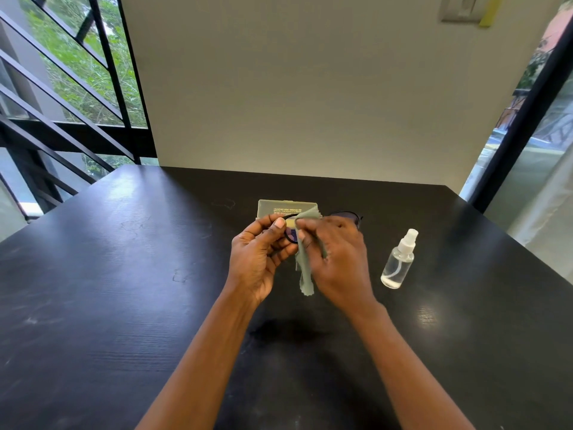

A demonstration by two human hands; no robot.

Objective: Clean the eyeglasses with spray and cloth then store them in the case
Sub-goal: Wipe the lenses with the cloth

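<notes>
Black-framed eyeglasses (344,216) are held above the table's middle, mostly hidden by my hands. My left hand (259,259) grips the frame's left side between thumb and fingers. My right hand (336,259) pinches a grey-green cloth (305,271) over the left lens; the cloth's tail hangs down between my hands. The pale green glasses case (286,207) lies shut on the table just behind my hands. A clear spray bottle (398,262) with a white nozzle stands upright to the right of my right hand, apart from it.
The black table (124,290) runs up to a white wall at the back. Black-framed windows flank it on the left and right. The table's edges fall away at left and right.
</notes>
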